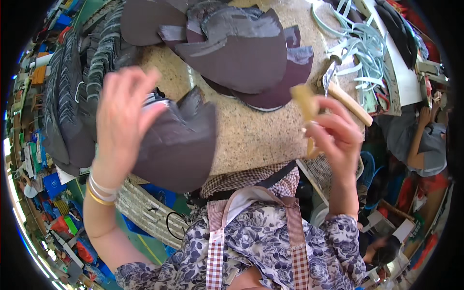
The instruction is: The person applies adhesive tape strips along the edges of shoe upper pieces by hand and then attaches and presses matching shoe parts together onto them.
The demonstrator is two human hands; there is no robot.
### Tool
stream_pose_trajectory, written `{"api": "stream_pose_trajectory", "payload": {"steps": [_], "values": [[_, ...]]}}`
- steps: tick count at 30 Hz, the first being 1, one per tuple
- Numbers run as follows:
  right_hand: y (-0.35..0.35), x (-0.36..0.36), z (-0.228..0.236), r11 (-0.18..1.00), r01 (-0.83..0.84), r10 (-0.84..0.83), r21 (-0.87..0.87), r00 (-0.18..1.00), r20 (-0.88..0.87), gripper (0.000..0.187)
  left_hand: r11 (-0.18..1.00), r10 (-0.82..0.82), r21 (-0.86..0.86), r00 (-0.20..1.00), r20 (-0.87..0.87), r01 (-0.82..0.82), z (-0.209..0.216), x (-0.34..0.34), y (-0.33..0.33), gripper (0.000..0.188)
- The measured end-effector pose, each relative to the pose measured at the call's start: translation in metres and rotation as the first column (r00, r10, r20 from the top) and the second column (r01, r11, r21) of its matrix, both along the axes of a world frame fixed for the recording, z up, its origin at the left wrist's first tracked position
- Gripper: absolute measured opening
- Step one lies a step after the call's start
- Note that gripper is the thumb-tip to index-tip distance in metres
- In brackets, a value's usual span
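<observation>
Two hands in view, both raised over a speckled table point(251, 130). Left hand point(121, 121), at 9 o'clock of the frame: fingers spread wide and blurred, palm laid against a dark grey cut piece point(179, 145), which it lifts off the table; the grip itself is hidden behind the hand, so whether the thumb pinches the piece cannot be told. White and gold bangles point(100, 191) on that wrist. Right hand point(336, 135), at 3 o'clock: fingers closed around a pale brush point(305, 104), whose yellowish head points up toward 12 o'clock; its lower handle is covered by the fingers. Just beyond the right hand, at 1 o'clock, a hammer point(345, 99) with wooden handle lies on the table, its head partly behind the brush. At 12 o'clock, a pile point(241, 53) of overlapping dark pieces, cut off by the upper edge. At 10 o'clock, grey stacks point(67, 87), bent by the lens, detail unclear. At 1 o'clock, pale green strips point(362, 43) in a loose tangle. Another person point(425, 140) sits at 3 o'clock, mostly cropped by the rim.
</observation>
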State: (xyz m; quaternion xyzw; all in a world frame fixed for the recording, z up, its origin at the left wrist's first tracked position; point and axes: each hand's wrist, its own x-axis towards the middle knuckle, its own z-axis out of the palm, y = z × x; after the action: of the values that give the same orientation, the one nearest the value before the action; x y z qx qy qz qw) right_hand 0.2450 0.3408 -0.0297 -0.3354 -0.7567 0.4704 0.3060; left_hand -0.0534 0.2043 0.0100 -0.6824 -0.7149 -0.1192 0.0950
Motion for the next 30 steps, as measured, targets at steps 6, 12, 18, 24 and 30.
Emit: {"api": "stream_pose_trajectory", "payload": {"steps": [6,12,18,24,30], "values": [[0.007,0.063,0.026,0.915,0.289,-0.226,0.282,0.945,-0.235,0.011,0.984,-0.156,0.118,0.969,0.192,0.135,-0.03,-0.044,0.107,0.027],[0.001,0.057,0.01,0.999,-0.03,0.011,-0.039,0.912,-0.409,0.019,0.965,-0.142,0.23,0.989,0.043,0.128,-0.058,-0.018,0.142,0.027],[0.007,0.051,0.0,0.948,0.044,-0.166,-0.315,0.914,-0.37,0.023,0.982,-0.17,0.186,0.609,0.775,0.038,0.002,0.029,0.079,0.027],[0.009,0.019,0.037,0.984,-0.093,0.069,-0.152,0.985,-0.156,0.016,0.922,0.001,-0.157,0.404,0.915,0.353,0.02,0.047,0.019,0.052],[-0.006,-0.057,-0.004,0.805,-0.571,0.587,-0.158,0.806,0.078,0.011,0.92,0.126,-0.258,0.4,0.908,0.296,-0.044,0.058,-0.004,0.054]]}}
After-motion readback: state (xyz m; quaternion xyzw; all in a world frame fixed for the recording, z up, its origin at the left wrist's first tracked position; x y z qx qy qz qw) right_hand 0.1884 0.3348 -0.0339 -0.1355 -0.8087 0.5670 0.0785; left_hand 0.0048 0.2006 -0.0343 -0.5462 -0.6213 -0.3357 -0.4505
